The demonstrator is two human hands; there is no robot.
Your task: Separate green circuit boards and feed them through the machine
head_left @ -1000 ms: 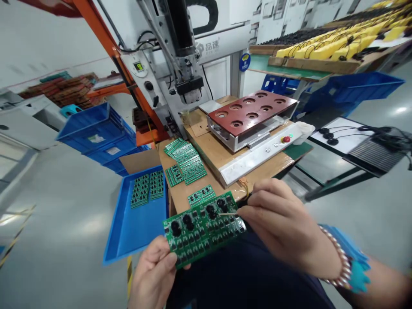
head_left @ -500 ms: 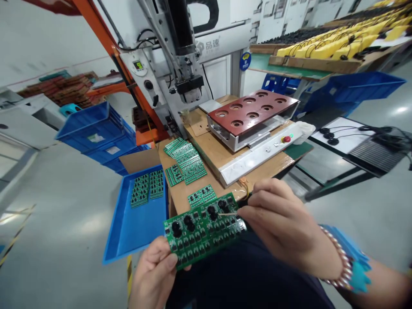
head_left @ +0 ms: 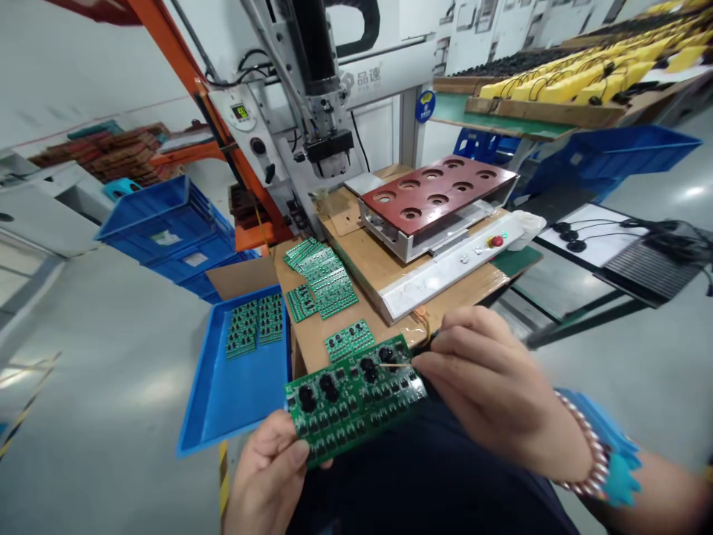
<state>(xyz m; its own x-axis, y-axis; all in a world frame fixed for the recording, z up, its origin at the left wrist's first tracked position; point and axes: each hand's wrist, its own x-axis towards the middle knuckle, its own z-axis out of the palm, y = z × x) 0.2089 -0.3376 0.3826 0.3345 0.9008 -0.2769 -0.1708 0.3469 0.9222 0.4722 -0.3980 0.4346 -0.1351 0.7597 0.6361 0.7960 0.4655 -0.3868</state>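
My left hand (head_left: 272, 464) grips the lower left corner of a green circuit board (head_left: 348, 405), thumb on top. The board is tilted toward me and carries black round blobs along its upper half and rows of small dark parts below. Between thumb and fingers of my right hand (head_left: 490, 386) is a thin wooden stick (head_left: 395, 365), its tip at a black blob right of the board's middle. Whether the tip touches the blob I cannot tell. Just behind the held board, another circuit board (head_left: 350, 339) lies on the wooden bench (head_left: 362, 297).
Several more boards (head_left: 328, 279) lie overlapping on the bench. At the left, a blue tray (head_left: 206, 409) holds boards in two groups. Beyond stands a machine with a red-brown fixture plate (head_left: 434, 193) and a red button (head_left: 495, 241). Stacked blue crates (head_left: 161, 215) stand at the left.
The stick's tip has shifted very slightly, with the right hand a touch higher. The board has barely moved, and both grips are the same.
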